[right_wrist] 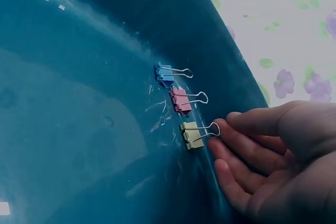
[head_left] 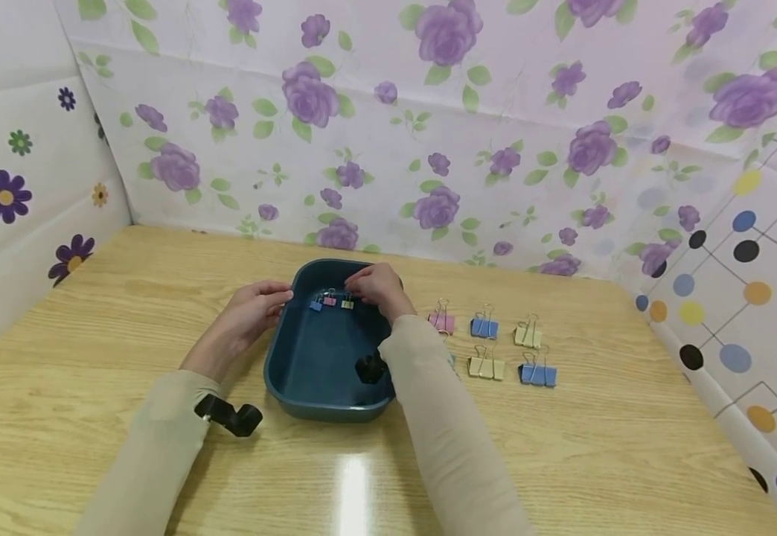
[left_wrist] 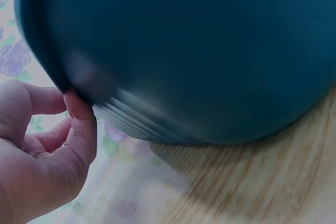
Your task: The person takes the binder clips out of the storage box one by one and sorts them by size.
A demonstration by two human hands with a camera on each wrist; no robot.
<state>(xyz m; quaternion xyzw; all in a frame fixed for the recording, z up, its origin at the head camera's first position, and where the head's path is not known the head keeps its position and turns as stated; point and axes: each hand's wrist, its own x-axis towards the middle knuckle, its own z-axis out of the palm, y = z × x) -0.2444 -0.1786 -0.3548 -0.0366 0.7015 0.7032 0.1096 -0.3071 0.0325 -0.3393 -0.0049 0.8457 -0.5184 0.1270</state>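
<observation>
A dark blue-green plastic basin [head_left: 321, 412] stands on the table. My left hand [head_left: 251, 316] grips its left rim, thumb and finger at the edge in the left wrist view. Three small binder clips line up inside, near the far wall: a blue binder clip [right_wrist: 164, 74], a pink binder clip [right_wrist: 180, 100] and a yellow binder clip [right_wrist: 192, 136]. My right hand [head_left: 380, 289] reaches over the basin's far right side. Its loosely bent fingers [right_wrist: 247, 148] are right at the wire handle of the yellow clip.
Right of the basin lie larger binder clips in two rows, among them a pink clip [head_left: 441, 322], a yellow clip [head_left: 486, 368] and a blue clip [head_left: 537, 374]. My right sleeve [head_left: 449, 417] partly covers another. Behind the table [head_left: 603, 447] hangs a flowered cloth [head_left: 375, 149].
</observation>
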